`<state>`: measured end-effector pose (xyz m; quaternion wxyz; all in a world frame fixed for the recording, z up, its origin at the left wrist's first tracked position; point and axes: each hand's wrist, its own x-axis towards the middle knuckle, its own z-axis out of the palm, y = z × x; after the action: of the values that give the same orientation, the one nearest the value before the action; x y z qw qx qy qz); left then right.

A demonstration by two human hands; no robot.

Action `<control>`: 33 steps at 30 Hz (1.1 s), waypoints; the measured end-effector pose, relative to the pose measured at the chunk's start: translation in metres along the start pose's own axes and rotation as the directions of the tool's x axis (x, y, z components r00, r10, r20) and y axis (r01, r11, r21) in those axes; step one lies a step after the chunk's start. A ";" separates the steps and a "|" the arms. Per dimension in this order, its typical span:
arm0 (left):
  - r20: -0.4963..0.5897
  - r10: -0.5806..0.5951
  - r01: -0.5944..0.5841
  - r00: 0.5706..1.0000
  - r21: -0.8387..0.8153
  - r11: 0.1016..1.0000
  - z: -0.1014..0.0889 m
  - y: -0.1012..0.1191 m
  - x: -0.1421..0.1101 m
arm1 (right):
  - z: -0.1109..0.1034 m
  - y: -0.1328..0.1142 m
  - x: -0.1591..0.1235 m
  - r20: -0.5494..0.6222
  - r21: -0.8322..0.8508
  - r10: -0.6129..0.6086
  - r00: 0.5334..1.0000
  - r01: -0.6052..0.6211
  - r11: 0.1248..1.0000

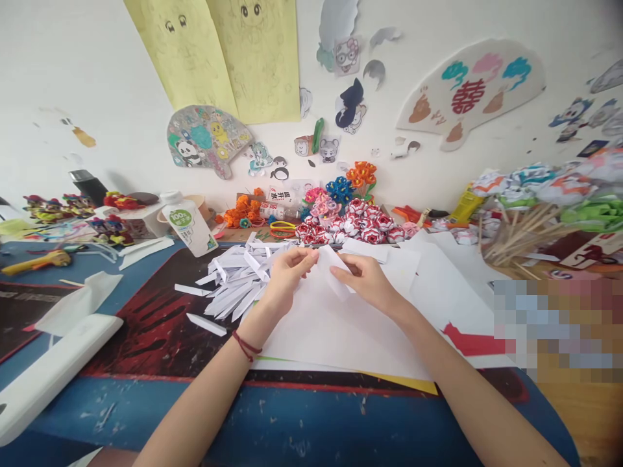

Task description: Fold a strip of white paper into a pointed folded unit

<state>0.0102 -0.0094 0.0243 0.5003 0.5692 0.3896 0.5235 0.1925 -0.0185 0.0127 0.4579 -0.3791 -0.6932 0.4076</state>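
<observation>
My left hand (287, 272) and my right hand (365, 279) both pinch a small white paper piece (333, 263) between them, held just above large white paper sheets (341, 331) lying on the desk. The fingers of both hands are closed on the paper. A red string bracelet sits on my left wrist. Directly left of my left hand lies a pile of folded white paper strips (233, 282), with a few loose strips scattered beside it.
Red-and-white folded paper flowers (360, 227) and colourful paper flowers (341, 191) stand behind my hands. A white bottle (189, 224) is at the left, wooden sticks (516, 237) at the right. A white case (48, 373) lies front left, a red paper scrap (470, 340) front right.
</observation>
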 end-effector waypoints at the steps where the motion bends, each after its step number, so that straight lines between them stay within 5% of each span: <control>1: 0.009 -0.002 0.002 1.000 0.009 1.000 0.000 0.000 0.000 | 0.000 0.000 0.000 -0.004 -0.011 0.001 1.000 -0.001 1.000; 11: 0.006 -0.088 0.087 0.996 0.069 0.994 0.000 0.002 -0.001 | 0.001 0.000 0.000 -0.061 -0.164 -0.007 0.998 -0.003 0.986; 33: 0.001 -0.108 0.108 0.994 0.076 0.991 0.004 0.003 0.000 | -0.002 0.000 0.001 -0.041 -0.209 -0.032 0.999 0.023 0.978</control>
<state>0.0142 -0.0109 0.0277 0.5068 0.5672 0.4381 0.4790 0.1943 -0.0176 0.0140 0.4366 -0.4241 -0.7269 0.3179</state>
